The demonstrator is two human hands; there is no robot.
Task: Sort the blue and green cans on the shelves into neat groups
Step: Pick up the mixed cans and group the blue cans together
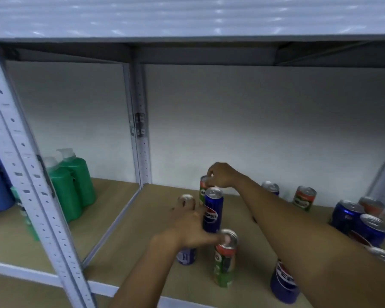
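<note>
2 hands (222, 175) grip green cans (203, 190)

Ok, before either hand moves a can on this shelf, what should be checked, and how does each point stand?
1. Right hand grips the top of the far green can: ok.
2. Left hand has a firm hold: cannot tell, blurred over a blue can.
3. Cans upright: ok.
4. Blue Pepsi can apart from the far green can: not ok, directly in front.
5. Colours grouped: not ok, near green can stands among blue ones.
6. Bare shelf board left of the cans: ok.
</note>
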